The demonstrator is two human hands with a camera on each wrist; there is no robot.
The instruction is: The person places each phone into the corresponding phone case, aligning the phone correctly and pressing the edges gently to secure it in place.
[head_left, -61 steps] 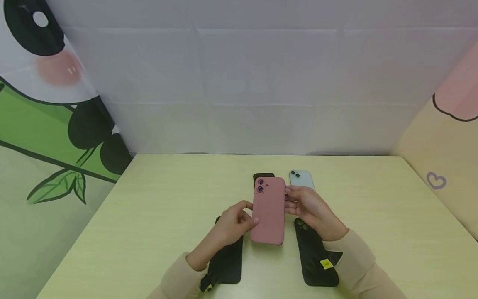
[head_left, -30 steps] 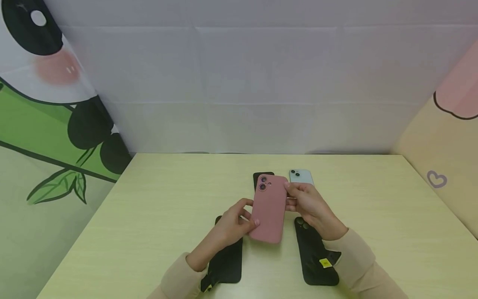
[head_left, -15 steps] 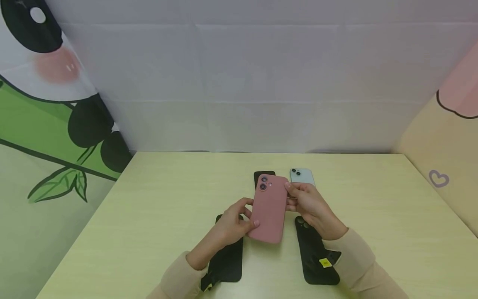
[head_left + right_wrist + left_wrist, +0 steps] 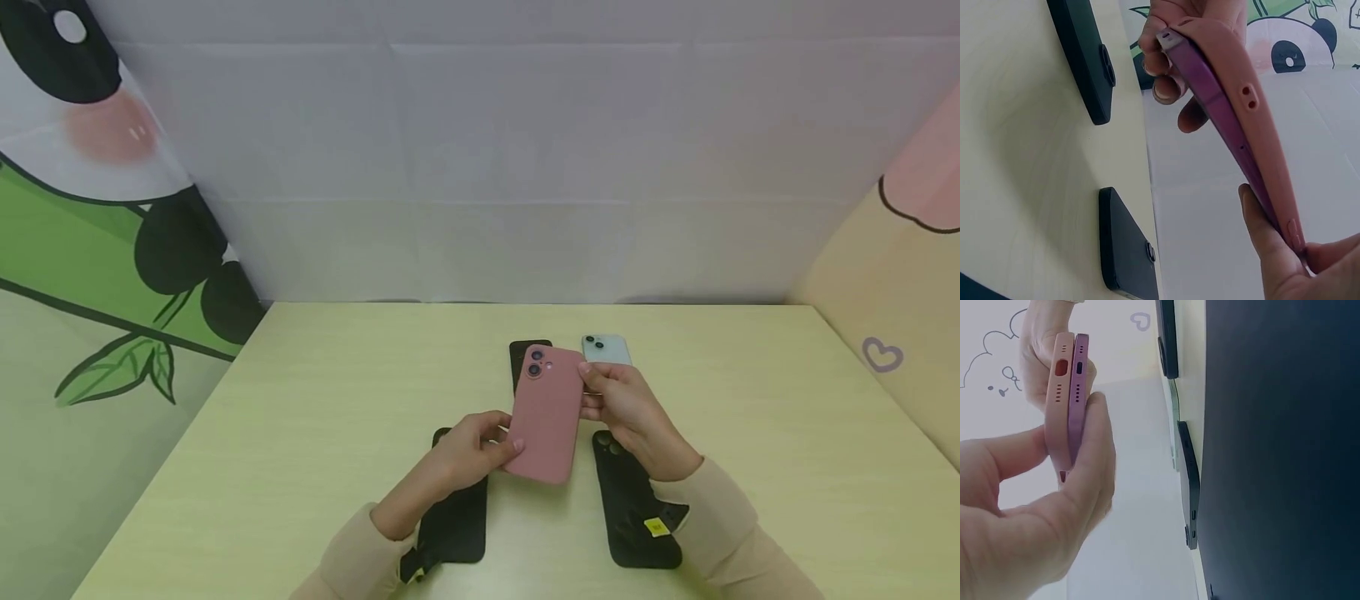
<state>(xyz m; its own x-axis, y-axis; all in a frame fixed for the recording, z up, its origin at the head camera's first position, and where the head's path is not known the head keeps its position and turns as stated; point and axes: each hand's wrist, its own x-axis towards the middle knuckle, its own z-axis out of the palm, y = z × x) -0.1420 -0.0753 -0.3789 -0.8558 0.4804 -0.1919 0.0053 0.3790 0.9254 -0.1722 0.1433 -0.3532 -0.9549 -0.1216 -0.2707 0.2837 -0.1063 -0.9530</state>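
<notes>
Phone (image 4: 1213, 100) in purple and a pink case (image 4: 546, 417) are held tilted above a pale table (image 4: 262, 417), the case on the side toward the head camera. The left hand (image 4: 461, 454) pinches the pair at the lower left edge, while the right hand (image 4: 633, 412) pinches them near the upper right corner. Seen from the right wrist, the case bows apart from the phone toward the left hand. On the table lie a blue phone (image 4: 609, 350), a far black phone (image 4: 517, 367), a left black phone (image 4: 459, 525) and a right black phone (image 4: 626, 508).
</notes>
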